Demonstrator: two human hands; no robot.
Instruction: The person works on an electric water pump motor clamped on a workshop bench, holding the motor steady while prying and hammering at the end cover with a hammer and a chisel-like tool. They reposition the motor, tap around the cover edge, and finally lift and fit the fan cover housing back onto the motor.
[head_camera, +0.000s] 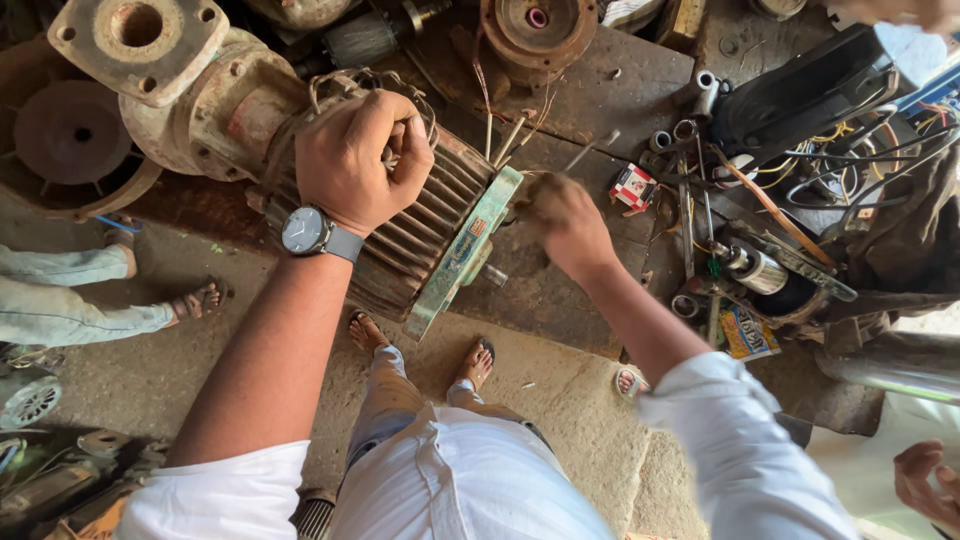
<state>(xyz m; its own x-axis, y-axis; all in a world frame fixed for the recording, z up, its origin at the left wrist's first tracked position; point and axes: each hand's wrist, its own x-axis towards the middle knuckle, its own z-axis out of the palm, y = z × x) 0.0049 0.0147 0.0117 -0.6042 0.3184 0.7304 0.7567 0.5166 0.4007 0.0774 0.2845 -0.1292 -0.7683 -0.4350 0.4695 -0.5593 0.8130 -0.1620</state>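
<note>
Your left hand sits just left of centre in the upper half of the frame, fingers curled tight into the tangle of copper winding wires at the top of the ribbed motor housing. A wristwatch shows on that wrist. Your right hand is at the centre, blurred, closed at the edge of the green end plate on the housing's right side; what it grips, if anything, you cannot tell. The motor lies tilted on the worn bench, with a rusty flanged pump casing at upper left. Loose cables and tools crowd the right side.
</note>
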